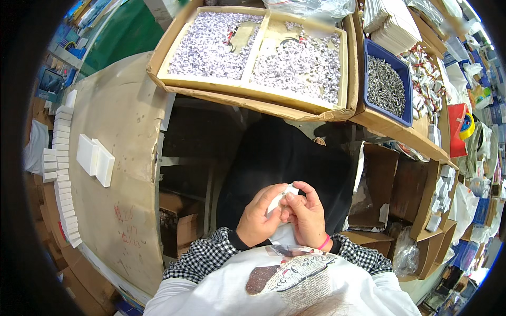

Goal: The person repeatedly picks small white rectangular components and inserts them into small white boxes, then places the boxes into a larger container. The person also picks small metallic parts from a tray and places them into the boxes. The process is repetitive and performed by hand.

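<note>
Both hands meet in front of my chest, around a small white plastic-looking piece (276, 202). My left hand (258, 218) wraps the piece from its left side with bent fingers. On the other side, my right hand (310, 217) pinches its upper end between thumb and fingers. The fingers cover much of the piece, so its full shape is hidden. Farther off, a divided wooden tray (247, 84) holds a great many tiny whitish parts. Beside that tray is a blue bin (387, 113) filled with small metal pieces.
On the brown table (121, 210) at left lie white boxes (96, 158), with a long row of white blocks (64, 195) along its far left edge. Cardboard boxes (411, 184) stand at right. Stacked white sheets (392, 23), wired parts (424, 79) and yellow tape (467, 126) lie farther right.
</note>
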Demonstrator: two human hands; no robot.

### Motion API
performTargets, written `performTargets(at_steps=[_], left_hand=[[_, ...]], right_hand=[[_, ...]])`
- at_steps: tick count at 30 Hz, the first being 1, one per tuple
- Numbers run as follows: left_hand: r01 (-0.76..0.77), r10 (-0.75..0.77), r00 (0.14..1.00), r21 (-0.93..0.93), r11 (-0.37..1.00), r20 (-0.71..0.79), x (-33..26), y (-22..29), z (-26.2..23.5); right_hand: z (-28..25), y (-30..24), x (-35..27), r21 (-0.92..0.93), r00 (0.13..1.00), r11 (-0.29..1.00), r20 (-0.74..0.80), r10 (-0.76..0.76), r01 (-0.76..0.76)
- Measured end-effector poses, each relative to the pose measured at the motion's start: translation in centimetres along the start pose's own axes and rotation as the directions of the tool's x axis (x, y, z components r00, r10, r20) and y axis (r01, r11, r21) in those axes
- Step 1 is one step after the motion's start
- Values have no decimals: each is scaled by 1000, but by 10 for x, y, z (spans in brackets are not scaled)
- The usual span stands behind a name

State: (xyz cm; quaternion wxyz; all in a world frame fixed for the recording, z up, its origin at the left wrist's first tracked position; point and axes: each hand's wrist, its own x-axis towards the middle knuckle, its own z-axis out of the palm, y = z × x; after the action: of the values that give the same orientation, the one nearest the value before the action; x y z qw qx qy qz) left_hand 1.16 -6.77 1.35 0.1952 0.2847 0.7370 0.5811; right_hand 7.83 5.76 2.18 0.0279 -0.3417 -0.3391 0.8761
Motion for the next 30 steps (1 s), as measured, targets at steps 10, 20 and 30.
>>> performTargets(at_steps=[10,20,30], left_hand=[[57,-67,995,-131,990,-74,2,-6,4],[193,-219,956,-141,971,-196,0,-19,12],[155,-290,922,-440,884,-257,-2,-1,-33]], right_hand=[[0,0,-1,-106,998,992,-22,67,-69],[-17,-2,0,-481,954,845,58,296,-233],[14,-29,8,-611,982,790,114,148,-48]])
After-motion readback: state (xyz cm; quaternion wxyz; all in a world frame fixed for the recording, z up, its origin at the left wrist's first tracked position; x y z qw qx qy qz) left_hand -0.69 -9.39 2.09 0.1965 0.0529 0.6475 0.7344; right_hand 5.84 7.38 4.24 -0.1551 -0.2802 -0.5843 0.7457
